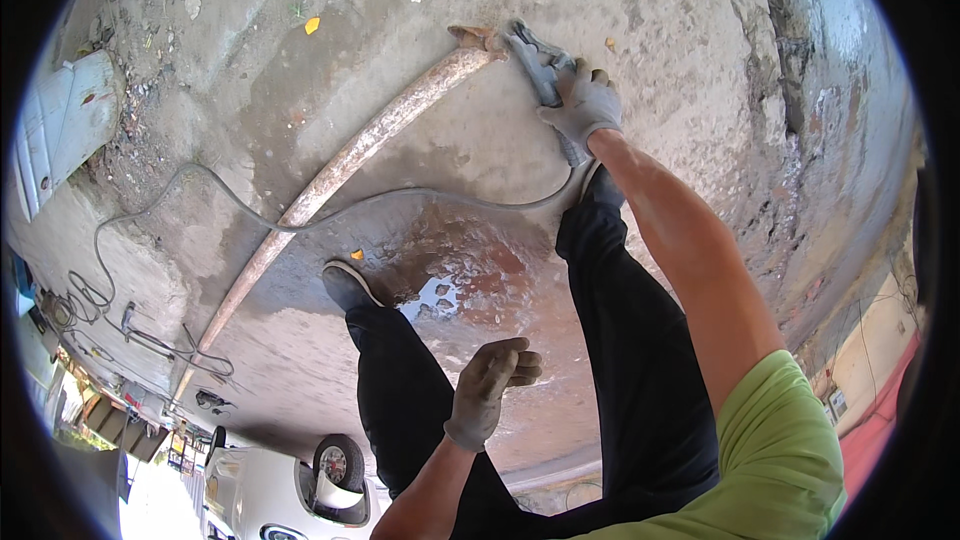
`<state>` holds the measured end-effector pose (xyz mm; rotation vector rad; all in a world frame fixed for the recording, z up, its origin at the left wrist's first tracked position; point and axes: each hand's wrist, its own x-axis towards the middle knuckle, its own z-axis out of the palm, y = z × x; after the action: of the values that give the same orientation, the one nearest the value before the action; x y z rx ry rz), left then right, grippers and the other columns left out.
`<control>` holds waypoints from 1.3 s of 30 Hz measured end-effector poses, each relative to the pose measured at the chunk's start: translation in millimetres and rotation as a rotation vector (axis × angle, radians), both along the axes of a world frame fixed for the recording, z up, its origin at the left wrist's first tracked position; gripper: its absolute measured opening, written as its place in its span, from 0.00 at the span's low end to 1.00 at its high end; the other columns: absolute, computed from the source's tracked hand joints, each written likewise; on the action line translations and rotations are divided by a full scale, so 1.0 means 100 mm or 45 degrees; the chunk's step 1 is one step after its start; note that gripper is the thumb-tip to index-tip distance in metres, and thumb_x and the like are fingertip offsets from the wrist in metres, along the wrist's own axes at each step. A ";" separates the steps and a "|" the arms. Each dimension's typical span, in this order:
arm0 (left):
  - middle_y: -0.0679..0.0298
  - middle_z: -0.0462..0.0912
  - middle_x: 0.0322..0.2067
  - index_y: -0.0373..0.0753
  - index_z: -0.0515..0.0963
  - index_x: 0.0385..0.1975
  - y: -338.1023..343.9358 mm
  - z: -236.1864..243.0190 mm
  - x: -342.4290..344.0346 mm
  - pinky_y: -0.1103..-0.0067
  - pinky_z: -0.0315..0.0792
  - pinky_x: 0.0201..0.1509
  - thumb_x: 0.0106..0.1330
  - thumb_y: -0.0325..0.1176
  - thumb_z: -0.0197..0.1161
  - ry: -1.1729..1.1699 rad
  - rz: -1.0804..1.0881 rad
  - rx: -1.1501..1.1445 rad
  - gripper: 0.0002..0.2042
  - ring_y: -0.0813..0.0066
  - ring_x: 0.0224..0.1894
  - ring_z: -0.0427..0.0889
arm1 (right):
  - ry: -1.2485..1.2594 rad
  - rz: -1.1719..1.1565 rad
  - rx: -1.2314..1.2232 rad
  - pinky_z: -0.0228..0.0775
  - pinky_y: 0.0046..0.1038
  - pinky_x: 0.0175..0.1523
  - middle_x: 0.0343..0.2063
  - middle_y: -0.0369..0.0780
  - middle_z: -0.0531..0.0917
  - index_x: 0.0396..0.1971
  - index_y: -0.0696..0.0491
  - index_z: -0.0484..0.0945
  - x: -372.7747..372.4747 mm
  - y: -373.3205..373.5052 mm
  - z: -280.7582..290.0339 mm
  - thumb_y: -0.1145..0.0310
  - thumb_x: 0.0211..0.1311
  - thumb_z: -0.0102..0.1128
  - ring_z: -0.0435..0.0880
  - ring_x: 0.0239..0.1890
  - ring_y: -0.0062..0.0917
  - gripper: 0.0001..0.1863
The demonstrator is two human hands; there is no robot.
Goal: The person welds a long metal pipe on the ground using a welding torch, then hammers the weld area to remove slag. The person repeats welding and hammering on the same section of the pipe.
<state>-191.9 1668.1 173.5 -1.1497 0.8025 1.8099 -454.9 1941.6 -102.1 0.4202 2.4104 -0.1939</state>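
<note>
My right hand point(585, 105), in a grey glove, is closed on a grey corded power tool point(540, 70) that looks like an angle grinder. The tool's front end is beside the rusty flared end point(478, 37) of a long metal pipe point(365, 145); I cannot tell whether they touch. The pipe lies on the ground, running from upper middle to lower left. From the tool's rear, a grey cable point(420, 192) runs left across the pipe. My left hand point(485, 390), in a dirty grey glove, hangs between my legs, open and holding nothing, its fingers loosely bent.
My shoes stand on stained concrete, the left one point(350, 285) by a wet patch with a puddle point(436, 297). Cable coils point(85, 300) lie far left, below a pale metal panel point(70, 120). A white vehicle point(265, 490) stands at the lower left. A crack point(785, 60) runs along the right.
</note>
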 end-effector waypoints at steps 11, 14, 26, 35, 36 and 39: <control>0.54 0.91 0.50 0.33 0.79 0.64 -0.02 -0.21 0.17 0.65 0.85 0.58 0.87 0.45 0.61 -0.197 0.071 0.047 0.20 0.62 0.50 0.92 | 0.143 0.107 -0.260 0.81 0.46 0.64 0.61 0.59 0.80 0.70 0.62 0.74 -0.06 0.17 0.68 0.45 0.45 0.84 0.85 0.61 0.55 0.55; 0.54 0.91 0.50 0.34 0.80 0.64 -0.04 -0.21 0.18 0.65 0.85 0.58 0.87 0.45 0.61 -0.200 0.115 0.076 0.20 0.62 0.50 0.92 | 0.166 0.219 -0.290 0.81 0.46 0.63 0.59 0.59 0.81 0.69 0.63 0.74 -0.16 0.01 0.92 0.47 0.44 0.84 0.86 0.59 0.54 0.54; 0.56 0.91 0.49 0.36 0.80 0.63 -0.13 -0.17 0.12 0.65 0.84 0.57 0.86 0.46 0.62 -0.134 0.246 0.148 0.20 0.63 0.50 0.91 | 0.196 0.302 -0.283 0.83 0.48 0.57 0.55 0.59 0.83 0.66 0.64 0.76 -0.39 -0.28 1.24 0.53 0.44 0.82 0.88 0.53 0.55 0.49; 0.56 0.91 0.49 0.36 0.80 0.63 -0.17 -0.13 0.05 0.65 0.83 0.58 0.86 0.46 0.63 -0.146 0.287 0.182 0.20 0.64 0.50 0.91 | 0.166 0.309 -0.121 0.83 0.49 0.57 0.56 0.58 0.82 0.66 0.61 0.76 -0.49 -0.49 1.25 0.52 0.43 0.84 0.88 0.53 0.55 0.49; 0.56 0.91 0.49 0.36 0.80 0.63 -0.19 -0.13 0.04 0.65 0.83 0.57 0.86 0.46 0.63 -0.151 0.281 0.179 0.20 0.64 0.50 0.91 | 0.173 0.303 -0.118 0.83 0.50 0.57 0.56 0.58 0.82 0.66 0.61 0.76 -0.47 -0.51 1.25 0.52 0.43 0.84 0.88 0.53 0.56 0.50; 0.56 0.91 0.49 0.37 0.80 0.63 -0.19 -0.14 0.03 0.65 0.83 0.57 0.86 0.47 0.63 -0.154 0.294 0.204 0.20 0.63 0.50 0.91 | 0.190 0.273 -0.138 0.82 0.50 0.57 0.55 0.58 0.82 0.66 0.61 0.75 -0.44 -0.54 1.26 0.52 0.43 0.84 0.87 0.53 0.56 0.50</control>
<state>-189.3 1649.5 159.8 -1.2737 0.4607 1.9315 -499.1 1887.7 23.9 0.0990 2.5556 -0.2668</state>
